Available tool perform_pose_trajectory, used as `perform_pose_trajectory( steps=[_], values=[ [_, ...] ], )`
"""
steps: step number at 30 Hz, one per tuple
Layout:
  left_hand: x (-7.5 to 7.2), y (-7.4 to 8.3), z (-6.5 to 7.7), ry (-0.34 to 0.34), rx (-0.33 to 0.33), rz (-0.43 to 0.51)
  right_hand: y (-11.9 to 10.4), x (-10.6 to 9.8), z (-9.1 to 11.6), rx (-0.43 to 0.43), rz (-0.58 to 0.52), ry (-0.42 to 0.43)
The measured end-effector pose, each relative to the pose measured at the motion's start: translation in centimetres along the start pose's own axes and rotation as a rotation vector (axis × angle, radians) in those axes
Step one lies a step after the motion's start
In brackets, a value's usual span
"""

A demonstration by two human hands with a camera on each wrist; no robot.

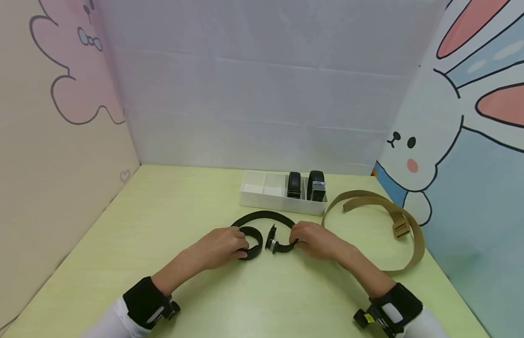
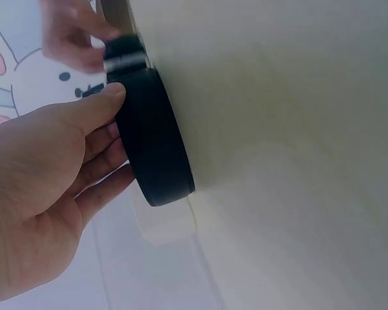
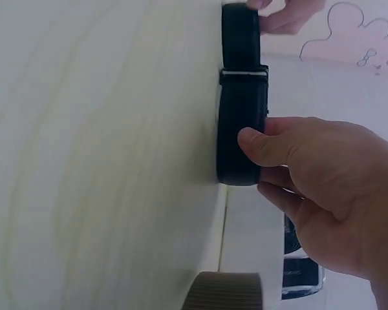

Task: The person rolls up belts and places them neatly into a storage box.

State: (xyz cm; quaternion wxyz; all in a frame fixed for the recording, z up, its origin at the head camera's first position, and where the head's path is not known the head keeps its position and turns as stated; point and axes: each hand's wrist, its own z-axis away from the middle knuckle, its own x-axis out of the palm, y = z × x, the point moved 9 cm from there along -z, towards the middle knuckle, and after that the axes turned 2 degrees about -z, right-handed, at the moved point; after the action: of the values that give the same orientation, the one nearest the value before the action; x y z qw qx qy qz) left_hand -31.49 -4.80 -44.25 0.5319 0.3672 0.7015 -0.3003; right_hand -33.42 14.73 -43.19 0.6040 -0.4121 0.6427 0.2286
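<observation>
A black belt (image 1: 264, 215) stands on its edge on the table, partly coiled, its back stretch arching between both hands. My left hand (image 1: 226, 245) pinches the coiled part (image 1: 258, 244) at the left, thumb on the outer face in the left wrist view, where the belt (image 2: 156, 145) looks smooth and wide. On the other side, my right hand (image 1: 316, 239) grips the belt near its buckle end (image 1: 272, 240). The right wrist view shows that thumb pressed on the strap (image 3: 238, 158), below a band with a metal edge. The inner turns are partly hidden by the fingers.
Behind the hands stands a white divided box (image 1: 262, 201) holding two rolled black belts (image 1: 294, 185) in its right compartments. A tan webbing belt (image 1: 419, 239) with a buckle lies in a loose loop at the right. Walls border the table's back and sides.
</observation>
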Motion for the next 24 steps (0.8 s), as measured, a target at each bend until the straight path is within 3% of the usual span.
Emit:
perform_pose_trajectory(
  steps=[4, 8, 17, 20, 24],
  values=[
    [0.1, -1.9, -0.3, -0.009, -0.046, 0.052, -2.5, 0.1, 0.4, -0.105, 0.004, -0.025],
    [0.5, -3.1, -1.1, -0.015, -0.07, 0.106, -5.4, 0.8, 0.0, -0.239, 0.037, 0.01],
    [1.2, -3.1, -2.9, -0.021, -0.069, 0.141, -11.1, 3.2, -2.1, -0.41, 0.007, 0.036],
    [1.1, -2.9, -3.0, -0.017, -0.068, 0.138, -11.8, 3.6, -2.3, -0.419, 0.061, 0.076],
    [0.9, -2.7, -3.1, -0.012, -0.064, 0.138, -10.8, 3.2, -2.5, -0.341, 0.112, 0.072]
  ],
)
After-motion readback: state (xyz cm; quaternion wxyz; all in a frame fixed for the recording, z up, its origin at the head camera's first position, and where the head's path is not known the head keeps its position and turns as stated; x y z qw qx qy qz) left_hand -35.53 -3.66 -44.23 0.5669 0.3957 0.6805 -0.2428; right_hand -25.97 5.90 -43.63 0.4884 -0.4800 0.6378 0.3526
